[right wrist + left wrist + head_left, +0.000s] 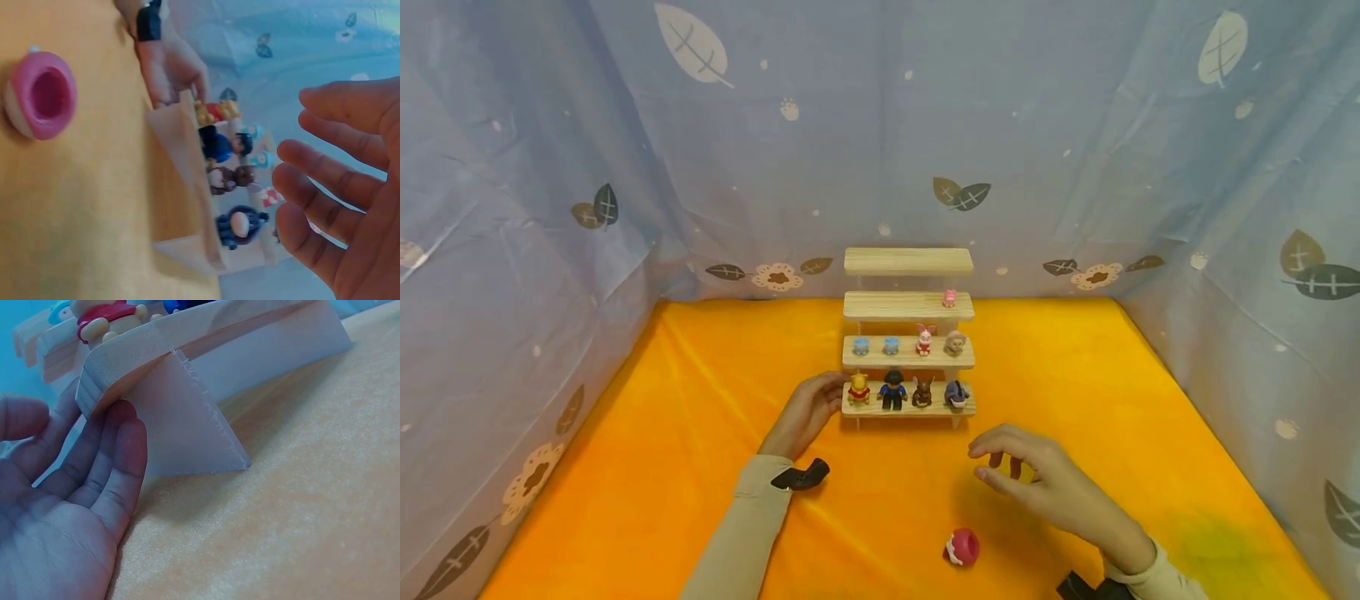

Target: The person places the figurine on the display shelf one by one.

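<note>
My left hand is at the left end of a wooden stepped display shelf, its fingertips touching the end of the lowest board. On that board sit a yellow bear figurine in a red top, a black-capped figure in blue, a brown long-eared animal figurine and a dark blue donkey figurine. My right hand hovers in front of the shelf's right side, fingers loosely bent and holding nothing. Nearer me lies a hollow pink-and-white toy piece on its side.
Higher boards carry two small light-blue pieces, a pink piglet figurine, a beige figurine and a small pink figurine. An orange cloth covers the table. Leaf-patterned blue curtains enclose the back and sides.
</note>
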### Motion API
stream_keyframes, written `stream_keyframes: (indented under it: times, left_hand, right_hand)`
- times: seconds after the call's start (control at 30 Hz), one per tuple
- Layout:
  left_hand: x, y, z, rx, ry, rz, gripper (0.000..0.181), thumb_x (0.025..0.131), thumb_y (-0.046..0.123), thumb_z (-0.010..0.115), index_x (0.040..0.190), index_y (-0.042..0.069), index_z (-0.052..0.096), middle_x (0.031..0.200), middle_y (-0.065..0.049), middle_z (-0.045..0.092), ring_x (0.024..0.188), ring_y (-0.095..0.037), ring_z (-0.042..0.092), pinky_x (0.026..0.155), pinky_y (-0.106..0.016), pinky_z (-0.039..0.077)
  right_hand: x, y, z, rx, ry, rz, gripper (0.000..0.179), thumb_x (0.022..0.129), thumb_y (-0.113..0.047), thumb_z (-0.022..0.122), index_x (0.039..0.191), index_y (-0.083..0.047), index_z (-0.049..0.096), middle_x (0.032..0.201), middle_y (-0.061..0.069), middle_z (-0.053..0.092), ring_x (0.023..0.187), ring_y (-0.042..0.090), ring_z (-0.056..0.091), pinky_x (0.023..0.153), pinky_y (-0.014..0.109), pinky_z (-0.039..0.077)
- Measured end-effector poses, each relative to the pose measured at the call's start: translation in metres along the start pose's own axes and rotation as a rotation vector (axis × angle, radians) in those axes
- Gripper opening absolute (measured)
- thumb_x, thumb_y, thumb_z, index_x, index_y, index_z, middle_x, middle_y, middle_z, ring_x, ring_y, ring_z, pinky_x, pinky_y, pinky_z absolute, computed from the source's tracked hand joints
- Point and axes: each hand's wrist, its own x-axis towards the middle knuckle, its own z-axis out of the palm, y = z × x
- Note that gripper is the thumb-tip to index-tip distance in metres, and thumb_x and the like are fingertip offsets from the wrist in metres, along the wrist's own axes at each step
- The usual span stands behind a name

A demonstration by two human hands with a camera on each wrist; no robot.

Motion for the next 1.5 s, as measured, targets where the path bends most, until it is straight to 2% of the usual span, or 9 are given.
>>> stream_keyframes:
  times: [0.23,0.5,0.67,0.83,0.93,1.17,1.37,1.5]
  left_hand:
    - [0.0,-0.001,0.0,0.008,-0.001,-0.003,0.031,0.111,0.022,0.037,0.118,0.004,0.062,0.123,-0.006,0.059,0.106,-0.017,0.061,0.091,-0.029,0.053]
    - [0.001,0.0,0.001,0.004,0.01,-0.004,0.032,0.111,0.021,0.037,0.119,0.001,0.061,0.124,-0.007,0.059,0.106,-0.017,0.061,0.092,-0.028,0.053]
    - [0.001,0.0,0.001,0.016,0.005,-0.01,0.033,0.112,0.021,0.035,0.119,0.002,0.061,0.125,-0.007,0.058,0.106,-0.017,0.061,0.092,-0.028,0.053]
    - [0.0,0.0,0.002,0.027,0.016,-0.008,0.034,0.112,0.021,0.035,0.121,0.001,0.061,0.127,-0.007,0.058,0.107,-0.018,0.06,0.093,-0.028,0.053]
    - [0.0,0.0,0.002,0.035,0.012,-0.011,0.035,0.112,0.021,0.034,0.124,0.0,0.059,0.128,-0.008,0.056,0.109,-0.018,0.06,0.093,-0.028,0.053]
    - [0.001,0.001,0.001,0.033,-0.005,-0.009,0.036,0.112,0.022,0.035,0.127,-0.003,0.056,0.13,-0.007,0.056,0.11,-0.018,0.06,0.095,-0.029,0.053]
    - [0.0,-0.001,0.001,0.027,0.001,0.001,0.032,0.111,0.023,0.038,0.12,0.003,0.061,0.125,-0.007,0.058,0.107,-0.017,0.061,0.092,-0.028,0.053]
    - [-0.001,-0.001,0.0,0.036,0.0,0.005,0.032,0.112,0.023,0.036,0.116,0.007,0.064,0.122,-0.005,0.059,0.105,-0.016,0.06,0.091,-0.028,0.053]
  right_hand:
    - [-0.012,0.006,0.016,0.049,-0.048,-0.068,0.028,0.095,-0.005,0.069,0.115,-0.025,0.067,0.11,-0.002,0.07,0.083,0.001,0.058,0.062,0.018,0.051]
    - [-0.023,0.012,0.028,0.083,-0.082,-0.031,0.018,0.097,-0.009,0.067,0.112,-0.019,0.068,0.108,0.002,0.071,0.081,-0.001,0.056,0.061,0.018,0.05]
    - [-0.03,0.013,0.035,0.101,-0.117,-0.025,0.016,0.098,-0.014,0.067,0.113,-0.017,0.068,0.112,0.0,0.07,0.087,0.004,0.06,0.066,0.02,0.052]
    - [-0.036,0.014,0.041,0.043,-0.142,-0.021,0.017,0.098,-0.02,0.068,0.115,-0.02,0.068,0.114,-0.005,0.069,0.095,0.009,0.063,0.077,0.023,0.055]
    - [-0.039,0.014,0.042,0.026,-0.185,0.006,0.02,0.098,-0.026,0.068,0.117,-0.024,0.067,0.118,-0.008,0.067,0.1,0.008,0.062,0.084,0.024,0.054]
    - [-0.047,0.017,0.047,0.309,-0.401,0.138,0.039,0.096,-0.027,0.071,0.132,-0.02,0.059,0.129,0.001,0.061,0.105,0.007,0.058,0.089,0.022,0.052]
    - [-0.049,0.02,0.05,0.288,-0.477,0.207,0.035,0.097,-0.035,0.068,0.131,-0.028,0.06,0.131,-0.005,0.058,0.11,0.0,0.053,0.093,0.018,0.048]
    - [-0.05,0.021,0.051,0.337,-0.498,0.219,0.034,0.099,-0.032,0.066,0.133,-0.027,0.062,0.136,-0.002,0.055,0.115,0.001,0.053,0.095,0.017,0.048]
